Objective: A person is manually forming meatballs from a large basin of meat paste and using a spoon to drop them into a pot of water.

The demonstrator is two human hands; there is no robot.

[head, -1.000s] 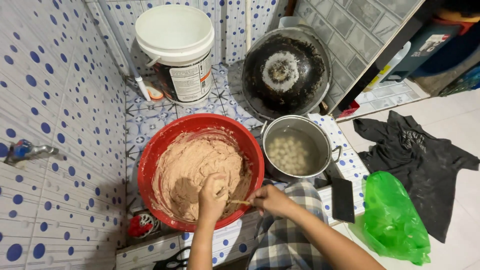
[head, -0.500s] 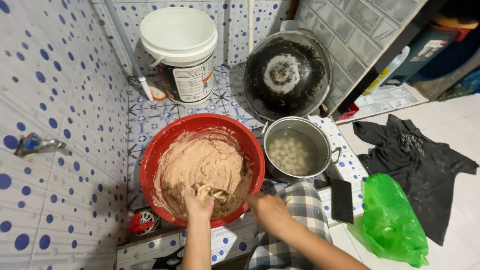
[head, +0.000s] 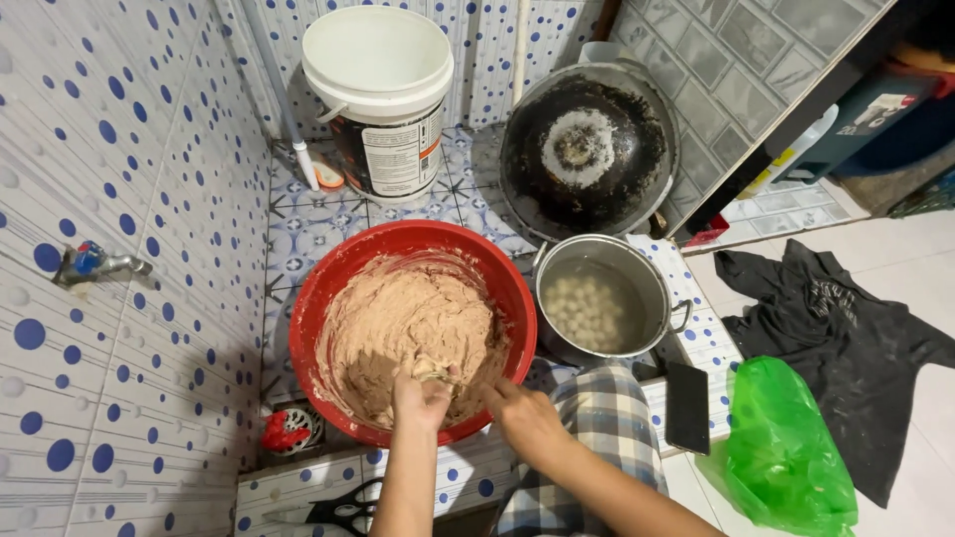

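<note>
Scissors on the tiled ledge, nearest. Left hand closed, squeezing a lump of paste at the near rim of the red basin. Right hand at the same rim, fingers loosely curled, nothing clearly held. Dark phone and green bag to the right. Steel pot of pale balls in water touches the basin. Farther: blackened wok, white bucket, 1 tap on the blue-dotted wall. Floor of patterned tiles.
</note>
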